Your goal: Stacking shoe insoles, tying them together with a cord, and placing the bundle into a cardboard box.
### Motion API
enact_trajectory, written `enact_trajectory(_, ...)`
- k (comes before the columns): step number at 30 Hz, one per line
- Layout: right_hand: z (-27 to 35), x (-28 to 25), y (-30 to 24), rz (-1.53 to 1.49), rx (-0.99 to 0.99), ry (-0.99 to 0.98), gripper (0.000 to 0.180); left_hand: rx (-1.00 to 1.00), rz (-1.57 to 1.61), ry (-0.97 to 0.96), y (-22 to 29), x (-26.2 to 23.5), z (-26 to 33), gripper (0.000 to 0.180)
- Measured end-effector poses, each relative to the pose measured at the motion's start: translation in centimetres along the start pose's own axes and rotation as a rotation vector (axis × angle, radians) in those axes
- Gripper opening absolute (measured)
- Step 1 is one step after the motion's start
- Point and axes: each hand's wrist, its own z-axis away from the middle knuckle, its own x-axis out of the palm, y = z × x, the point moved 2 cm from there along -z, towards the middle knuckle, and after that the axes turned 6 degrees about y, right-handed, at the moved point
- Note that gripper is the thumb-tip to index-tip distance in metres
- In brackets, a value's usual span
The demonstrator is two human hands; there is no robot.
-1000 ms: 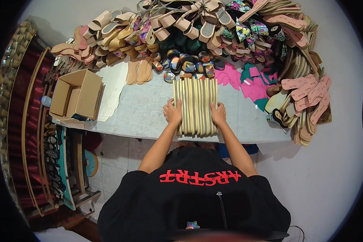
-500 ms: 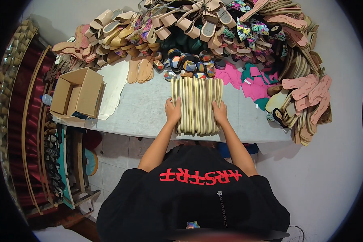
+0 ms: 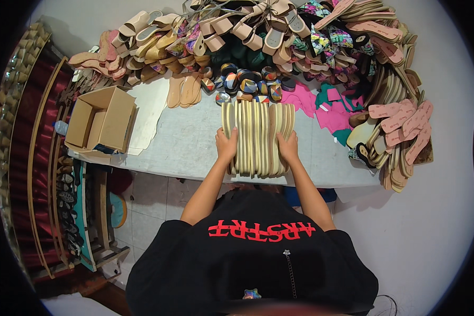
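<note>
A row of cream soles (image 3: 258, 138) stands on edge on the grey counter (image 3: 184, 147), near its front edge. The left hand (image 3: 226, 146) and right hand (image 3: 288, 147) press its two ends, clamping it between them. An open cardboard box (image 3: 101, 122) sits far left.

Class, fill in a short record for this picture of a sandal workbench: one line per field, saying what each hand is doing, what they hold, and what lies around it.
Left hand: pressed flat against the left side of the row of soles
Right hand: pressed against the right side of the same row
Row of soles: cream and tan, stood on edge, squeezed between both hands
Worktable: grey top, row rests near its front edge
Cardboard box: open, at the table's left end
Pink cut pieces: right of the row
Sandal heap: along the far edge
</note>
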Motion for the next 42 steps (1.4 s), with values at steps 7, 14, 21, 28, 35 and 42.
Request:
enact_trajectory(7, 1.9, 0.8, -3.5, 0.113, -0.060, -0.116, 0.084, 0.062, -0.057, -0.026, -0.8, 0.2, 0.5, 0.059)
enact_trajectory(14, 2.7, 0.4, -6.9, 0.402, -0.077, -0.050, 0.120, -0.133, 0.310, -0.191, -1.7, 0.9, 1.2, 0.053)
enact_trajectory(21, -2.0, -0.3, -5.5, 0.384, -0.314, -0.241, 0.123, -0.091, 0.213, -0.123, -1.7, 1.7, 4.9, 0.062)
enact_trajectory(28, -3.0, 0.0, -5.0, 0.347, -0.365, -0.221, 0.124, -0.166, 0.609, -0.277, -2.7, 0.3, 3.7, 0.045)
enact_trajectory(35, -2.6, 0.4, -5.9, 0.270, -0.196, -0.276, 0.121, -0.002, 0.472, -0.254, -2.6, 0.0, 2.6, 0.048)
enact_trajectory(42, -2.8, 2.4, -2.8, -0.101, -0.007, -0.186, 0.112, 0.280, 0.220, -0.194, 3.4, -1.3, 1.4, 0.051)
